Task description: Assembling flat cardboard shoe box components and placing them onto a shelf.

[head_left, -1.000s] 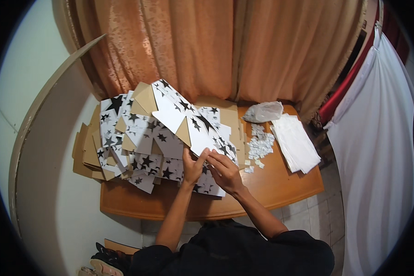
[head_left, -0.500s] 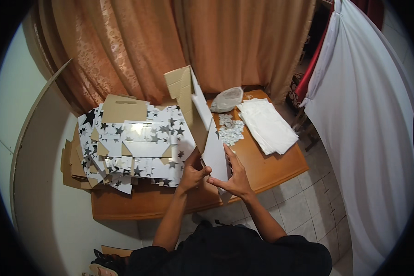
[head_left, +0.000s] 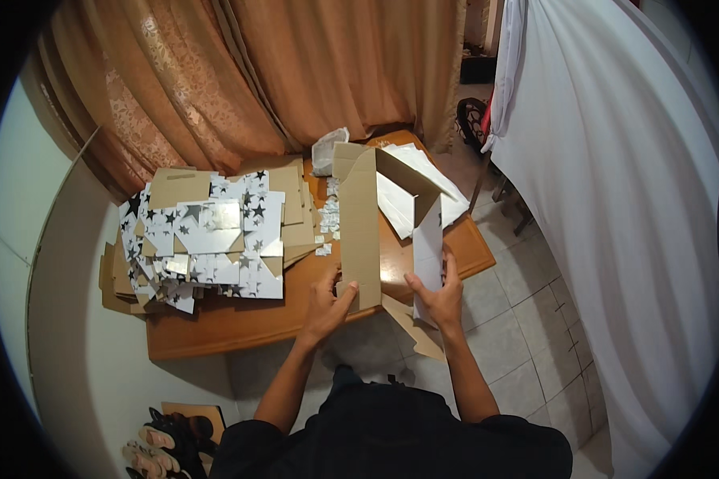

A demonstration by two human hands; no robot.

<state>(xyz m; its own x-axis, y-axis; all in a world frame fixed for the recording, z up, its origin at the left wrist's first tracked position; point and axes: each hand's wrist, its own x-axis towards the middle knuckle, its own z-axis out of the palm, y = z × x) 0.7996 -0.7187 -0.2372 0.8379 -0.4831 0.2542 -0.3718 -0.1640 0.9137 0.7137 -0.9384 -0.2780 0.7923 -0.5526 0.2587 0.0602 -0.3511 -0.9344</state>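
Note:
Between my hands is a partly unfolded cardboard box (head_left: 358,231), brown inside with a white panel on its right, its walls spread so the table shows through. My left hand (head_left: 326,307) grips the near end of its left brown wall, thumb on the inner face. On the right, my right hand (head_left: 441,295) holds the white side panel, thumb on one face and fingers behind. A loose flap (head_left: 414,326) hangs from the box's near end past the table edge. Left of it lies a pile of flattened boxes (head_left: 252,239), white with black stars and plain brown.
Small pale packets (head_left: 329,215) lie between pile and box on the wooden table (head_left: 216,342). Behind are a clear plastic bag (head_left: 326,156) and a white stack of sheets (head_left: 447,191). A white cloth (head_left: 599,199) hangs at right; shoes (head_left: 164,439) stand at lower left.
The box has gone from nearly flat and folded to spread open, as my hands moved apart. It has turned its brown inside toward me. The view has shifted to the right.

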